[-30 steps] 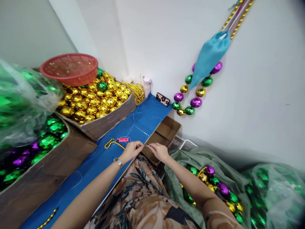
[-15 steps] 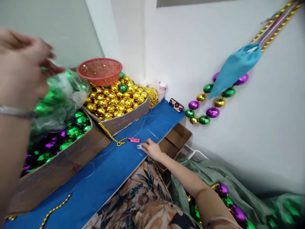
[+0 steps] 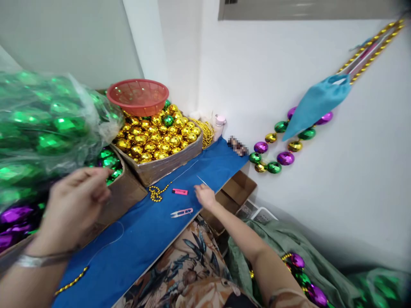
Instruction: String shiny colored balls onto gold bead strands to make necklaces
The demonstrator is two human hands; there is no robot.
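Observation:
My right hand [image 3: 206,197] is over the blue cloth near its front edge, fingers pinched at a long thin needle [image 3: 202,180]. Just in front of it lie pink-handled thread snips [image 3: 182,212], and a pink lighter [image 3: 180,191] is to its left. My left hand [image 3: 80,199], slightly blurred, hovers before the box of green and purple beads, its fingers curled closed; what they hold, if anything, I cannot make out. A short string of small gold beads [image 3: 156,193] with a clear thread rests beside the lighter. Another gold bead string [image 3: 72,281] lies at lower left.
A cardboard box [image 3: 167,160] of gold beads carries a red basket [image 3: 138,107]. A clear bag [image 3: 48,124] of green beads bulges at left. A bead necklace [image 3: 285,158] and a blue pouch [image 3: 316,105] hang on the wall. An open carton [image 3: 239,188] sits below the table edge.
My right hand has let go of the snips and moved slightly up to the needle. My left hand has come down and right, away from the bag of green beads.

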